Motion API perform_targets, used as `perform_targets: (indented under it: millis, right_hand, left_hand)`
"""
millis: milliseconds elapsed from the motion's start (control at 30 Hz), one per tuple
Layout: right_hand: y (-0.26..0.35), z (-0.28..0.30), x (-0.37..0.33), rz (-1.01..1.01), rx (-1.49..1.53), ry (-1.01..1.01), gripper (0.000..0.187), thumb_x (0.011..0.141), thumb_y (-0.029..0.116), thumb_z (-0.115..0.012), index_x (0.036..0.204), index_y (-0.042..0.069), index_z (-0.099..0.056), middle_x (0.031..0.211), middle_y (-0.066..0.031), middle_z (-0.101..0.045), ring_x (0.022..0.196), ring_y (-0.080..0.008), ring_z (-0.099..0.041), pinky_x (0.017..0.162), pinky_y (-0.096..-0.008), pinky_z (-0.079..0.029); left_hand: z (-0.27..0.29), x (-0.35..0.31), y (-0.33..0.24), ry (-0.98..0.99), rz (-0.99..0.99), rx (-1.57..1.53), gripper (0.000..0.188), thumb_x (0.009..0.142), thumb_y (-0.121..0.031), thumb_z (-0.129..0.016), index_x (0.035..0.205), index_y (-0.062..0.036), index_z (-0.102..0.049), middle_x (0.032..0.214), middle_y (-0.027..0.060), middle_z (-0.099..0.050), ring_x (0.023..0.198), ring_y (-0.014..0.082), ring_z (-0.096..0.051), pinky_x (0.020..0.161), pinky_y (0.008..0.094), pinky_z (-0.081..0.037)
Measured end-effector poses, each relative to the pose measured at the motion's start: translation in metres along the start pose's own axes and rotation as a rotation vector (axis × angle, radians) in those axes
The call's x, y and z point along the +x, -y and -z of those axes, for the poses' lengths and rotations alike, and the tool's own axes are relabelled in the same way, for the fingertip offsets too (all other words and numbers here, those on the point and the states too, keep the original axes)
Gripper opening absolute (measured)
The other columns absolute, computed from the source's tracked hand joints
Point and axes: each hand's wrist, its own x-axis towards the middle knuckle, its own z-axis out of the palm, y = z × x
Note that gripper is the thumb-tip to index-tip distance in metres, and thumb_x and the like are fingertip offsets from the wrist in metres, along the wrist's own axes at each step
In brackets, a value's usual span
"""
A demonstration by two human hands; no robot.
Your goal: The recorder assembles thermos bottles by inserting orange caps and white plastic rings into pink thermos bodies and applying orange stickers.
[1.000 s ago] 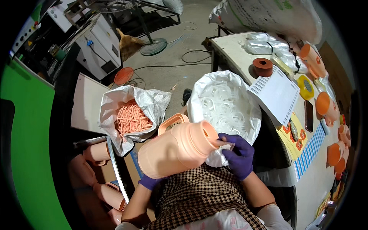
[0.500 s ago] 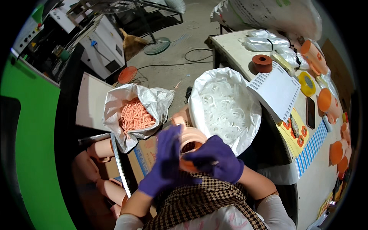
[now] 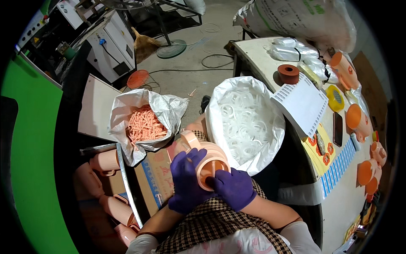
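**Peach jug swung mouth-up between two purple gloves**

So the right hand (image 3: pixel 235 189) has its fingers bunched together at the right side of the mouth, tips just over the rim; can't tell if they're pinching anything in there, the glove hides it. The left hand (image 3: pixel 186 182) is clamped round the left side of the peach jug (image 3: pixel 210 155), fingers curled on the collar.

What's new: a second ago the jug lay tipped over with its mouth off to the right; now the mouth faces up at the wearer, which I reckon puts the inside in plain sight and in easy reach of the right fingers. The long axis is nearly end-on to us, base down and out of sight, so exact tilt is anyone's guess; the handle (image 3: pixel 190 139) sticks out far-left.

Jug sits above the near edge of things, over the checked apron (image 3: pixel 211 220); a cardboard box (image 3: pixel 153 180) is just left; farther out there's a white sack (image 3: pixel 171 106) of peach sticks (image 3: pixel 146 123) far-left, and another sack (image 3: pixel 275 142) of whitish rings (image 3: pixel 245 120) far-right; more jugs (image 3: pixel 117 209) lie near-left; the table (image 3: pixel 338 211) runs down the right.
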Motion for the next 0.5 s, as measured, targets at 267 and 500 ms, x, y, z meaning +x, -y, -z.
perform_targets:
  millis: [267,500]
  right_hand:
    - [-0.002,0.015,0.083,0.149,0.299,0.258,0.05,0.083,0.022,-0.068,0.132,0.02,-0.06,0.127,-0.0144,-0.06,0.076,-0.0292,-0.068,0.064,-0.0407,-0.056]
    - [-0.106,0.008,0.07,-0.071,0.042,-0.047,0.023,0.078,0.021,-0.075,0.1,0.014,-0.073,0.106,-0.0051,-0.069,0.088,-0.0249,-0.067,0.073,-0.0402,-0.053]
  left_hand:
    - [0.023,0.014,0.05,-0.059,0.206,-0.043,0.072,0.081,-0.024,-0.074,0.141,0.0016,-0.042,0.127,0.0154,-0.058,0.123,0.0297,-0.054,0.112,0.0438,-0.035]
    - [0.125,0.058,0.203,-0.56,0.259,-0.003,0.102,0.078,-0.002,-0.076,0.159,-0.0026,-0.013,0.156,0.0154,-0.032,0.135,0.0264,-0.045,0.114,0.0385,-0.036]
